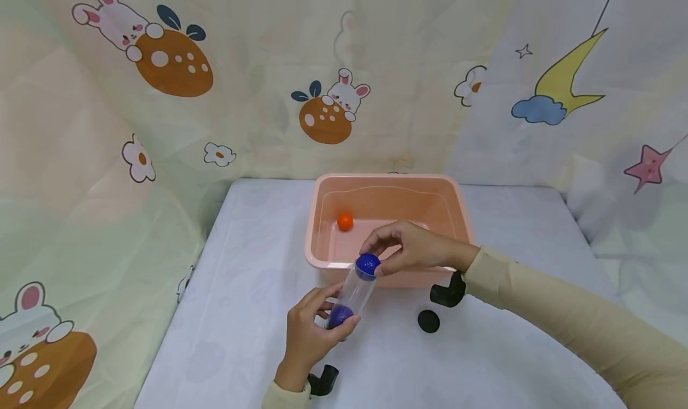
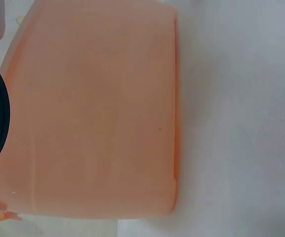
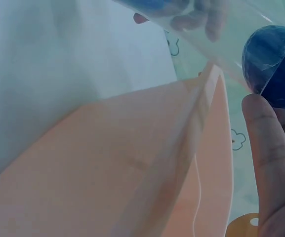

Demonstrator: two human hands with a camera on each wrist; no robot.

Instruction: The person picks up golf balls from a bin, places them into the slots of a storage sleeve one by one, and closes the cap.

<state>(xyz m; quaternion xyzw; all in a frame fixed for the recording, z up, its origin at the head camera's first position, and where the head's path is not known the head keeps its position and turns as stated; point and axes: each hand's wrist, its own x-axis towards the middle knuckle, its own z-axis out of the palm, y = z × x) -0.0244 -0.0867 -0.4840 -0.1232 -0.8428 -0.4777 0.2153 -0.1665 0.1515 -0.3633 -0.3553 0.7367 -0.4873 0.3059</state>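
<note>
Clear plastic tube held tilted over the worktop, a blue ball at its mouth.
Left hand (image 1: pixel 309 331) grips the tube (image 1: pixel 356 295) low, around a second blue ball (image 1: pixel 340 316); right hand (image 1: pixel 414 248) pinches the upper blue ball (image 1: pixel 368 264) just before the pink basin (image 1: pixel 322 260), where an orange ball (image 1: pixel 345 221) lies.

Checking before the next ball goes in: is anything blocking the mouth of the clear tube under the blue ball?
Nothing visible: the blue ball, pinched by the right hand, sits at the clear tube mouth; another ball lies at its bottom.
</note>
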